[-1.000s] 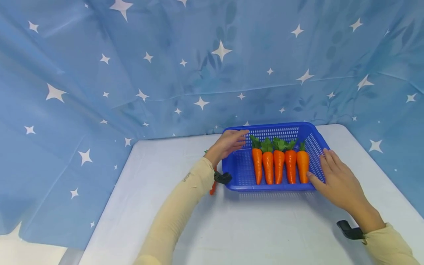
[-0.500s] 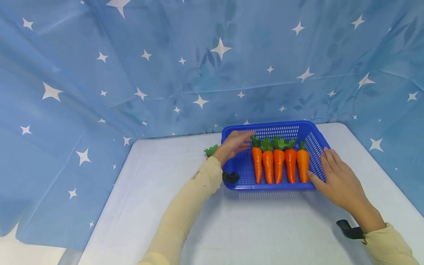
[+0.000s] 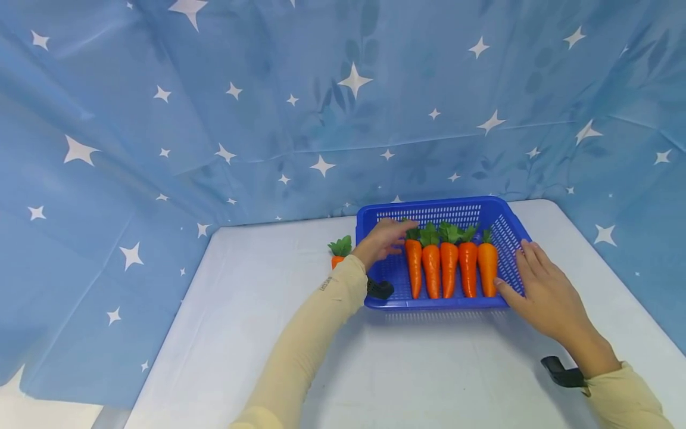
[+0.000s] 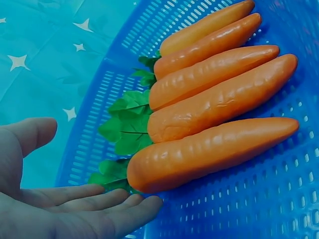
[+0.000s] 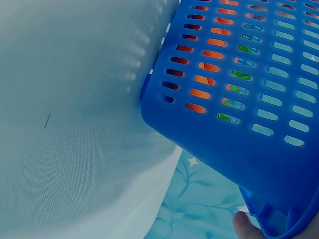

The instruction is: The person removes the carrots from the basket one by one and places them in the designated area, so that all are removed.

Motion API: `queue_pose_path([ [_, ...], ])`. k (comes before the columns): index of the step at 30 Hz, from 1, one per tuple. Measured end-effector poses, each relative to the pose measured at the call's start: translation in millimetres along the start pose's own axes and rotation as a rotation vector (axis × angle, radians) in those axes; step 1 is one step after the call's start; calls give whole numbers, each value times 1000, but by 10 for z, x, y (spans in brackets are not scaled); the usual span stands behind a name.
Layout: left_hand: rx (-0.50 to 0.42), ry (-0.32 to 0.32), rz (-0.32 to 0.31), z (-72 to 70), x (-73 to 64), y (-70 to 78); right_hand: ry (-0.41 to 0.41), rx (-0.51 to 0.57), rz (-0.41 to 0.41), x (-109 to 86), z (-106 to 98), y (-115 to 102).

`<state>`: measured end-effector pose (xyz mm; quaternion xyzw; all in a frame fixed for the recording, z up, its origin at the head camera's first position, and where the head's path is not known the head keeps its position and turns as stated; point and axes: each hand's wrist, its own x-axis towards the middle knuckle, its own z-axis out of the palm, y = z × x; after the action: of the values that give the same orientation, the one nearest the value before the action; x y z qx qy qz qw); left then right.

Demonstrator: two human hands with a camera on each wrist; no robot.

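Note:
Several orange carrots with green leaves lie side by side in a blue plastic basket (image 3: 439,304). My left hand (image 3: 383,239) reaches over the basket's left part, palm turned toward the carrots. In the left wrist view its fingers (image 4: 89,204) are extended, with fingertips right at the leaves of the leftmost carrot (image 4: 209,157), and the thumb stands apart. My right hand (image 3: 546,292) rests along the basket's right rim, fingers straight and thumb over the front corner. Another carrot (image 3: 337,261) lies outside on the left, mostly hidden behind my left forearm.
A white cloth covers the table (image 3: 236,316), which shows to the left and in front of the basket. Blue curtain fabric (image 3: 257,119) with white stars hangs behind the table and on both sides. A black strap (image 3: 563,372) is on my right wrist.
My left hand has moved right and slightly nearer, coming to the leftmost carrot's leaves. The top of the carrot outside the basket has come into view. My right hand keeps its place.

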<state>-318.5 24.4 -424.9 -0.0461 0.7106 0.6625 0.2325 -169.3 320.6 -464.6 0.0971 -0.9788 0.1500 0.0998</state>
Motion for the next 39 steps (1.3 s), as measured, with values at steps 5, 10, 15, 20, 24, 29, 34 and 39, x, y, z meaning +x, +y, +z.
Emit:
queue_pose_path([
  [5, 6, 36, -26, 55, 27, -30, 2, 0, 0, -4, 4, -1],
  [10, 13, 59, -50, 103, 82, -75, -1, -3, 10, -4, 13, -4],
  [15, 23, 77, -62, 131, 111, -99, -2, -1, 13, 0, 22, -14],
  [20, 25, 88, -67, 147, 132, -99, 0, -1, 16, 2, 18, -19],
  [24, 18, 65, -73, 147, 153, -95, 0, -2, 19, 1, 11, -14],
  [29, 17, 41, -78, 147, 155, -85, -1, 0, 17, 7, 7, -15],
  [34, 54, 89, -84, 208, 129, -83, -8, -3, 21, 8, 6, -14],
  [39, 61, 129, -95, 243, 115, -83, -10, -2, 23, 10, 5, -18],
])
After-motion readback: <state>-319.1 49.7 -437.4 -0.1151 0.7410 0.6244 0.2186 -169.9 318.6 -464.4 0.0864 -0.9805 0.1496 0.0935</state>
